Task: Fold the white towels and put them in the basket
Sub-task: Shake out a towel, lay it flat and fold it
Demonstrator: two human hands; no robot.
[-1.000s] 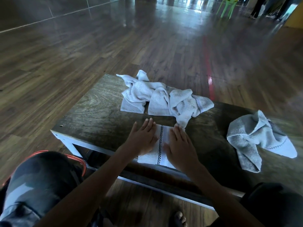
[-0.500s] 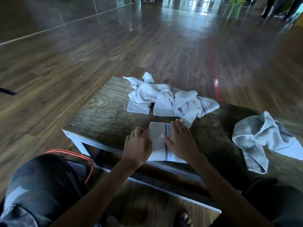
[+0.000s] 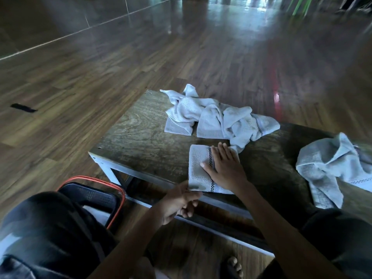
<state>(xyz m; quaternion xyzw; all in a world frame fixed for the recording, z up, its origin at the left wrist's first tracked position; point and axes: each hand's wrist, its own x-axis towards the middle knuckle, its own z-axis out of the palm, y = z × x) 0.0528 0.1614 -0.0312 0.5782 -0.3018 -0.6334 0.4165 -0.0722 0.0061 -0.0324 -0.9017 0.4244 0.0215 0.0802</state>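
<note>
The folded towel (image 3: 199, 168) lies as a small rectangle at the near edge of the table (image 3: 141, 141), with its checked stripe running away from the person. The fold looks finished, so the step in hand is probably moving the towel to the basket (image 3: 90, 177). The basket stands on the floor (image 3: 60, 93) down to the left, orange-rimmed and half hidden behind a knee. To do this well, the layers should be kept together. One way is to draw the towel off the edge with fingers beneath and thumb on top, taking the whole thickness rather than the top layer alone. It should then go down flat into the basket, since dropping it could let it fall open. The right hand (image 3: 225, 168) lies on the towel with palm down and fingers straight and slightly spread, pressing it to the wood and gripping nothing. The left hand (image 3: 179, 202) is at the towel's near-left corner. Its thumb appears to rest on top and its fingers curl below the table edge, so it seems to pinch that corner. Behind the towel, a heap of unfolded towels (image 3: 217, 119) touches or nearly touches the right hand's fingertips. One more crumpled towel (image 3: 330, 168) sits well apart to the right.
</note>
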